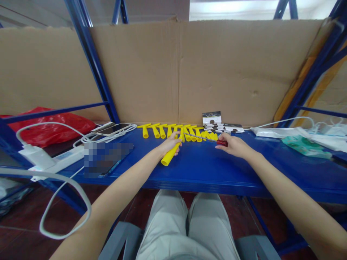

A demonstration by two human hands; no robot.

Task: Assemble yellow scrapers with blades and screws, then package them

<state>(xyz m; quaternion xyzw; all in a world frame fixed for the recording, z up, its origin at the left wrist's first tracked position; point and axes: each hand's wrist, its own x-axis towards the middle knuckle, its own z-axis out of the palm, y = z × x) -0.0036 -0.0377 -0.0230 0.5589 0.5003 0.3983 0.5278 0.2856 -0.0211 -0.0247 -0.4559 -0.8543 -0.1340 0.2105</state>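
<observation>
My left hand (171, 143) is closed around a yellow T-shaped plastic piece (169, 155), its hollow round end tilted down toward me. In my right hand (231, 144) is a screwdriver (222, 143) with a red handle. Its long metal shaft points left, and the tip reaches the upper part of the yellow piece; whether it sits inside or only touches cannot be made out. Behind my hands several more yellow T-shaped pieces (156, 132) lie in a row along the cardboard. Smaller yellow parts (210, 135) are heaped just left of the screwdriver handle.
Black-and-white small boxes or cards (211, 118) are stacked at the back. On the left are a phone (115, 129), a white power strip (65, 159), cables and a red bag (51, 124). A green packet (305, 146) lies right. Cardboard (217, 72) walls the blue shelf (206, 173).
</observation>
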